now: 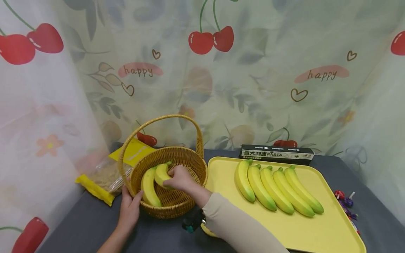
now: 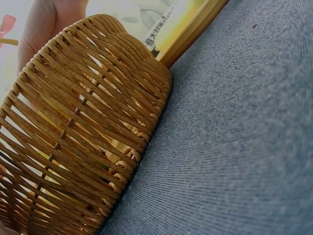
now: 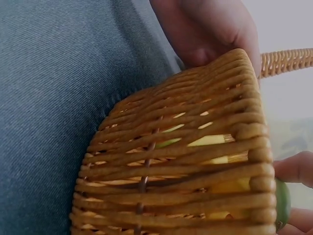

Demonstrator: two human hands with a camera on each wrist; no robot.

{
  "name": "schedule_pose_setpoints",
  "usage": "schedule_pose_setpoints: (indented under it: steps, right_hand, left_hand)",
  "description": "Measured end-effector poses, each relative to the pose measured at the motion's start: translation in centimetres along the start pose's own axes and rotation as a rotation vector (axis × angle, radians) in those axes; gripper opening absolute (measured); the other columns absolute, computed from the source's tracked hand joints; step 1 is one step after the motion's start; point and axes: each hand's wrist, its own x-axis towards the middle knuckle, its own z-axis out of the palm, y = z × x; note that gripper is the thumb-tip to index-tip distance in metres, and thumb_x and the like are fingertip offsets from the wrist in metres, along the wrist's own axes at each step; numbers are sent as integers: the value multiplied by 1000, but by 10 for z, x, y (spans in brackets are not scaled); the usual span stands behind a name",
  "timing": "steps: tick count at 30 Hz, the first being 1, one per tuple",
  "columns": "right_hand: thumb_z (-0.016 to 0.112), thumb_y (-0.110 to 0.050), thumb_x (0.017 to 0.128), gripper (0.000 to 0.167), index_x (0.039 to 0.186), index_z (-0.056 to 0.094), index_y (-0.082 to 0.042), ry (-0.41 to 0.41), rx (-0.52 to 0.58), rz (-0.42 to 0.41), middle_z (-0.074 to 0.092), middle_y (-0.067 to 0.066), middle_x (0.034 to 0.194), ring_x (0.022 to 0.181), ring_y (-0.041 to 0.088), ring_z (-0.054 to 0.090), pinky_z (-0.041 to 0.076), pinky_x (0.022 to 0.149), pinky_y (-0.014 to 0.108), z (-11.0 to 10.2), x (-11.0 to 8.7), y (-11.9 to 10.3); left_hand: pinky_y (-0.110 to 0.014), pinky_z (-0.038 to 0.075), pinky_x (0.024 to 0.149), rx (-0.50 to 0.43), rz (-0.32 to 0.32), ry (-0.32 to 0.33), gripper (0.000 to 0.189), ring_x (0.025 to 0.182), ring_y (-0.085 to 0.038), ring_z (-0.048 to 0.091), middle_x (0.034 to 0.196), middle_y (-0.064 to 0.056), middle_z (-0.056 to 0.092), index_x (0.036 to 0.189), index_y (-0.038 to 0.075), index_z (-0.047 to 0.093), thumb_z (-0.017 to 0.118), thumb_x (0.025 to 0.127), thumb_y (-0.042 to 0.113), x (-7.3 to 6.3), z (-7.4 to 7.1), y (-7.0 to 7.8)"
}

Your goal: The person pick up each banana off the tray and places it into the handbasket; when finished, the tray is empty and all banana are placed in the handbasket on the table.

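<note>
A woven wicker basket point(image 1: 177, 211) with a tall arched handle stands left of centre on the dark cloth. My left hand point(image 1: 130, 207) holds its left rim, thumb along the edge; in the right wrist view this hand point(image 3: 210, 29) is at the far side of the weave. Inside, one banana point(image 1: 148, 188) leans along the left wall. My right hand point(image 1: 181, 179) reaches over the rim and pinches a second banana point(image 1: 161, 174) beside the first. The green tip point(image 3: 282, 203) of that banana shows between the fingers in the right wrist view.
On the right lies a yellow tray point(image 1: 332, 228) bearing a row of several bananas point(image 1: 275, 189). Behind it is a pasta box point(image 1: 276, 154). Wrapped lollipops point(image 1: 346, 203) lie past its right edge. A yellow food packet point(image 1: 105, 175) sits left of the basket. A printed curtain point(image 1: 246, 88) encloses the back.
</note>
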Motion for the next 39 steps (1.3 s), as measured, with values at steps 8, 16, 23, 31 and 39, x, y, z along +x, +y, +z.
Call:
schedule_pose_setpoints:
  steps: [8,16,23,31,39]
  right_hand:
    - [73,-5,70,51,52,26,-15,3,-11,13,14,-7,53,49,8,13,18,48,20,7,4,0]
    - [72,-4,69,53,53,23,-15,-17,-24,17,12,-7,53,48,8,11,17,46,20,9,5,-2]
    - [75,-6,68,52,48,27,-14,-72,-96,11,15,-8,49,45,6,14,18,43,19,13,6,0]
    - [77,-8,66,50,47,30,-14,-119,-160,12,18,-8,48,45,7,19,21,42,18,14,8,0]
    - [79,-7,65,53,47,30,-14,-146,-157,33,18,-9,47,44,6,19,21,41,18,18,10,3]
  left_hand:
    - [-2,30,88,-21,23,3,57,124,-8,35,146,-23,22,147,1,7,37,98,2,-1,1,-2]
    - [-2,29,89,-25,22,14,58,123,-2,35,147,-23,20,147,2,7,38,98,3,-1,0,-2]
    - [-2,30,88,-19,28,29,57,118,2,37,145,-23,24,146,1,9,38,97,1,-1,1,-2]
    - [-2,30,89,-26,27,21,58,119,1,37,146,-22,23,147,3,8,38,97,2,0,1,-2]
    - [-3,30,90,-26,25,27,58,118,1,37,146,-21,24,147,3,10,39,97,1,0,1,-3]
